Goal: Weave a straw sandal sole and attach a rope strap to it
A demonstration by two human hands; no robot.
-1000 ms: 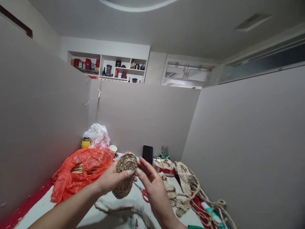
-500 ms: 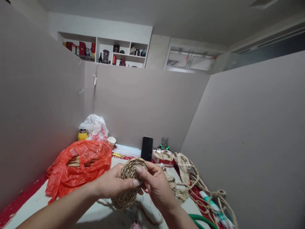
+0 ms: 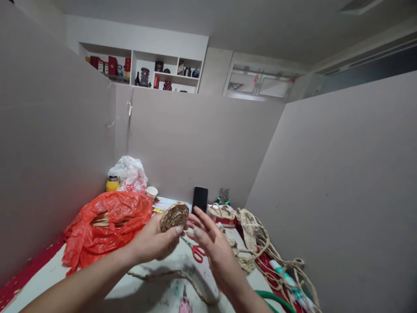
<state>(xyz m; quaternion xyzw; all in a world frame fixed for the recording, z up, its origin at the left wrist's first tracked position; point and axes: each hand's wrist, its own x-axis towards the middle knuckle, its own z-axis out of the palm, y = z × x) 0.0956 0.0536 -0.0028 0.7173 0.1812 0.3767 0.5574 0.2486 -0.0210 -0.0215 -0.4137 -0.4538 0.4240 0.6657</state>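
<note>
My left hand [image 3: 156, 239] grips a coiled oval of braided straw rope [image 3: 175, 216], thumb on its face and fingers beneath it. Just right of the coil, my right hand [image 3: 211, 248] is open, its fingers spread and apart from the coil. Red-handled scissors [image 3: 197, 253] lie on the table between the hands. A braided cord [image 3: 182, 274] curves across the tabletop below them. Close to the near edge lies a pink pointed tool [image 3: 184, 302], whose kind I cannot make out.
An orange plastic bag [image 3: 91, 221] with flat straw-coloured pieces lies on the left. A black phone [image 3: 200, 198] leans upright at the back. Loose rope [image 3: 254, 230] and a green tube [image 3: 273, 296] occupy the right side. Grey panels [image 3: 189, 139] enclose the table [image 3: 150, 293].
My right hand has let go of the coil and opened. My left hand has tilted the coil, bringing it slightly up and left. The scissors now show more fully.
</note>
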